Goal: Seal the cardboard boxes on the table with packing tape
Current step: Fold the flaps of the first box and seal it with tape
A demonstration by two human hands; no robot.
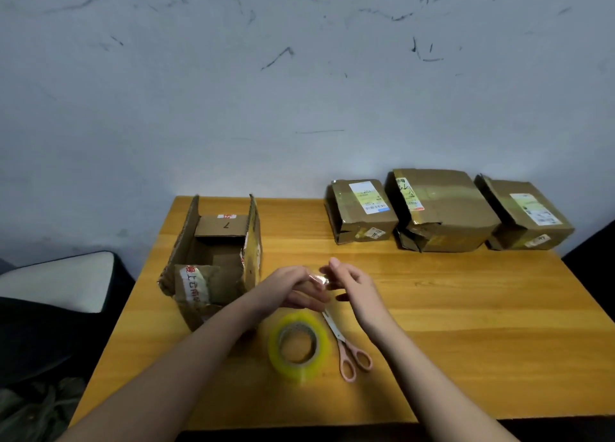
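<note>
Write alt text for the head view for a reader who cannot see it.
Two bare hands, left hand and right hand, pinch a small piece of clear tape between them above a wooden table. A packing tape roll and pink-handled scissors lie below; an open cardboard box stands left, three closed boxes behind.

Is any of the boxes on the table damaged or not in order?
Yes. The middle box in the back row is crumpled, with a torn front lower corner. The small box left of it gapes at one side. The open box at the left has ragged flap edges.
</note>
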